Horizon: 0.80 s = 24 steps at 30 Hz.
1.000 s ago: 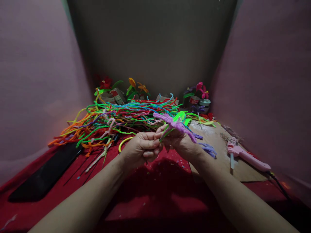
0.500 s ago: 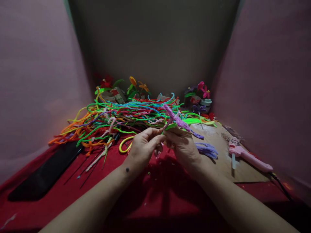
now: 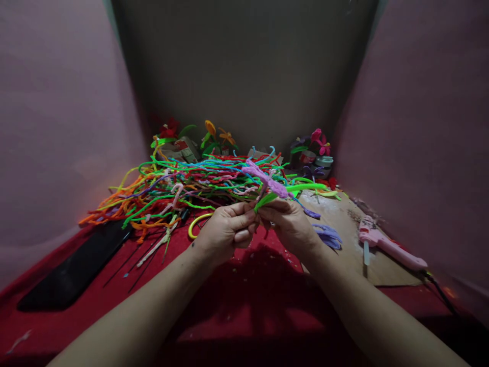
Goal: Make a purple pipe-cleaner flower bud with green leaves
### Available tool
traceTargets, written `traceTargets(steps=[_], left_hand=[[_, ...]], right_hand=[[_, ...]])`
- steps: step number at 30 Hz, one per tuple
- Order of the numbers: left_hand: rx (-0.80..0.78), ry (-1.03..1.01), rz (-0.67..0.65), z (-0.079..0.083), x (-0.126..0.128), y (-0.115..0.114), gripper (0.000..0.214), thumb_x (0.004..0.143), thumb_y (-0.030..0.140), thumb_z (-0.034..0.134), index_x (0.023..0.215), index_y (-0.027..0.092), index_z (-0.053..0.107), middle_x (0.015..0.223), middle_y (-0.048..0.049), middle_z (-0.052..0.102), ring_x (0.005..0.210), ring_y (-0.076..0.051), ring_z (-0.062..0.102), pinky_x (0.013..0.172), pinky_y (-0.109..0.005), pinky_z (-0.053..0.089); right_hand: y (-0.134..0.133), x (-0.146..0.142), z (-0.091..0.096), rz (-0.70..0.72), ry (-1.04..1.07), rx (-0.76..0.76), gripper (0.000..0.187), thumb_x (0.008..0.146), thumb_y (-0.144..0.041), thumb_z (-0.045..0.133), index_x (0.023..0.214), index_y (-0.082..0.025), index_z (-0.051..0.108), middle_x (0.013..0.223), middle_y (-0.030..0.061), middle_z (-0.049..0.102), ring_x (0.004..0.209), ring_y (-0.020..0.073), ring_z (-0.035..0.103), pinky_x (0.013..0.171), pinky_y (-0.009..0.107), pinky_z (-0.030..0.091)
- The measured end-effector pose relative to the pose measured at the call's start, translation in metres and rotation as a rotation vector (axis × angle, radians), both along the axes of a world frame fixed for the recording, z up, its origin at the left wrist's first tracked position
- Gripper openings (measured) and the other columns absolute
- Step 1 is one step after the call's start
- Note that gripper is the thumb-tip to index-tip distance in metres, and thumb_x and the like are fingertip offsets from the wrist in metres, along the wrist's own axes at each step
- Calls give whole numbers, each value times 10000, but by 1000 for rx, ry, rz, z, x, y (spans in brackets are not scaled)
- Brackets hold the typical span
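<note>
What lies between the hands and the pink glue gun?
In the head view, purple strands and part of the brown board lie between them.

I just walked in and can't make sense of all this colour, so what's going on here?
A person's left hand and right hand meet over a red cloth, pinching a fuzzy purple flower and a bright green leaf near their bases. Behind them lies a heap of coloured fuzzy stems. To the right, a pink glue gun rests on a brown board.
</note>
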<state>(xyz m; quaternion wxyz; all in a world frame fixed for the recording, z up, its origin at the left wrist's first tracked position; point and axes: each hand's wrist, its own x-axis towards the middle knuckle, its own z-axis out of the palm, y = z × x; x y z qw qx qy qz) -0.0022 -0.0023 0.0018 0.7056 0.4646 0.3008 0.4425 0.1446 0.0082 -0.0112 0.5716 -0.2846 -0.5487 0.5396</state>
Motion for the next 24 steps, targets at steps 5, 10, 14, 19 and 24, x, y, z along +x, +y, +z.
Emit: traceTargets(steps=[5, 10, 14, 19, 24], left_hand=[[-60, -25, -255, -2, -10, 4, 178, 728, 275, 658, 774, 131, 565, 531, 60, 455, 336, 24, 164, 340, -134, 152], [75, 165, -167, 5, -8, 0, 248, 755, 349, 614, 650, 141, 528, 500, 56, 431, 348, -6, 228, 361, -162, 190], [479, 479, 268, 1, 3, -8, 148, 734, 298, 629, 688, 160, 601, 518, 29, 493, 467, -75, 416, 467, -197, 318], [519, 467, 402, -7, 6, -8, 211, 782, 300, 566, 621, 165, 576, 513, 44, 428, 465, -65, 344, 454, -195, 270], [313, 258, 245, -2, 2, -3, 211, 752, 273, 605, 600, 137, 547, 494, 48, 432, 428, -41, 309, 417, -182, 220]], right_hand=[[2, 6, 1, 167, 16, -64, 163, 625, -256, 732, 772, -188, 708, 590, -23, 573, 513, 82, 431, 516, 237, 326], [-1, 0, 1, 52, 103, -53, 137, 601, -234, 739, 727, -190, 711, 639, -13, 608, 524, 83, 434, 506, 234, 331], [-1, -6, -3, -52, 127, -30, 91, 619, -204, 727, 705, -184, 710, 580, -28, 568, 516, 81, 408, 513, 240, 334], [-2, -11, -4, -137, 119, 49, 87, 627, -228, 731, 682, -176, 688, 575, -40, 552, 502, 74, 373, 486, 237, 321], [-2, -7, 0, -96, 22, 33, 111, 621, -259, 744, 678, -174, 701, 549, -38, 526, 514, 76, 392, 504, 241, 328]])
